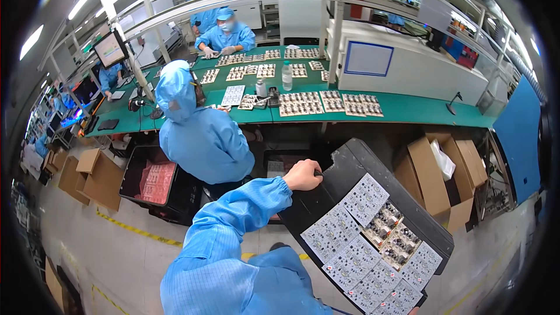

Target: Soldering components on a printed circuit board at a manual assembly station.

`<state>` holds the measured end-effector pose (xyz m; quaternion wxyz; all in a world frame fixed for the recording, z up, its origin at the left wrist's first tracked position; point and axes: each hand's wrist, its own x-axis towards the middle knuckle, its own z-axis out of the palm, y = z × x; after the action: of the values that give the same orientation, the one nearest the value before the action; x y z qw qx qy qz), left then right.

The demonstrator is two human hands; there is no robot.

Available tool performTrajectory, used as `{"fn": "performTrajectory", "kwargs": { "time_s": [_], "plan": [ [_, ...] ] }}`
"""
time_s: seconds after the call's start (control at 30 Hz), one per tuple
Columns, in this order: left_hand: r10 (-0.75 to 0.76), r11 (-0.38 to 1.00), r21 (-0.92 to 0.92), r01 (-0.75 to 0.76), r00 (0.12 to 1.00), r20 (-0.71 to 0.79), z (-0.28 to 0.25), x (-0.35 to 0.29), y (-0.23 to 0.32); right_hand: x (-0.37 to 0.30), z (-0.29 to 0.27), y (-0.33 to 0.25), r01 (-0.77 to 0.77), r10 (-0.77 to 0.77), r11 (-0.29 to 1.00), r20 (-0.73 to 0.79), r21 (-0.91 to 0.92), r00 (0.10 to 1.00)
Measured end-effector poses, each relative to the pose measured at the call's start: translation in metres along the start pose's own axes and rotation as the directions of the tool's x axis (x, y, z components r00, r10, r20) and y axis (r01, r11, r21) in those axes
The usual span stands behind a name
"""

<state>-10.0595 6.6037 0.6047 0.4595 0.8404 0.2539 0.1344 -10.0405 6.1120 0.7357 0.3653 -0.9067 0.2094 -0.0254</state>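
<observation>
A large black tray (366, 160) slants across the lower right, in front of my body. My left hand (303, 175), in a blue sleeve, is closed around its far left edge. Several white printed circuit boards (332, 232) lie on the tray, partly overlapping. Among them, boards (401, 246) with dark and metallic components show uncovered. Only a sliver of my right hand (414, 311) appears by the tray's near edge at the bottom of the view; its fingers are hidden.
A person (204, 140) in blue stands just ahead at a green workbench (256, 116) with rows of circuit boards (300, 105). Black bins (133, 169) stand at left, and an open cardboard box (426, 169) at right. Another person (230, 38) works across the bench.
</observation>
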Motion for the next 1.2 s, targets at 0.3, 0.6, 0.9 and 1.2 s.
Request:
{"fn": "performTrajectory", "kwargs": {
  "time_s": [0.3, 0.6, 0.9, 1.2],
  "plan": [
    [0.144, 0.989, -0.038, -0.142, 0.988, 0.054, -0.143, -0.009, -0.007, -0.112, -0.007, 0.057, 0.026, -0.063, 0.989, -0.251, -0.148, 0.966],
    [0.237, 0.969, -0.106, -0.225, 0.963, 0.125, -0.261, -0.011, -0.002, -0.227, -0.033, 0.068, -0.334, 0.145, 0.855, -0.436, -0.396, 0.888],
    [0.334, 0.939, -0.146, -0.312, 0.929, 0.16, -0.397, -0.068, 0.041, -0.334, -0.146, 0.166, 0.383, -0.267, 0.189, 0.328, -0.904, 0.906],
    [0.45, 0.89, -0.04, -0.454, 0.863, 0.23, -0.419, -0.053, 0.17, -0.456, -0.139, -0.095, 0.226, -0.026, 0.935, -0.584, 0.273, 0.812]
  ]
}}
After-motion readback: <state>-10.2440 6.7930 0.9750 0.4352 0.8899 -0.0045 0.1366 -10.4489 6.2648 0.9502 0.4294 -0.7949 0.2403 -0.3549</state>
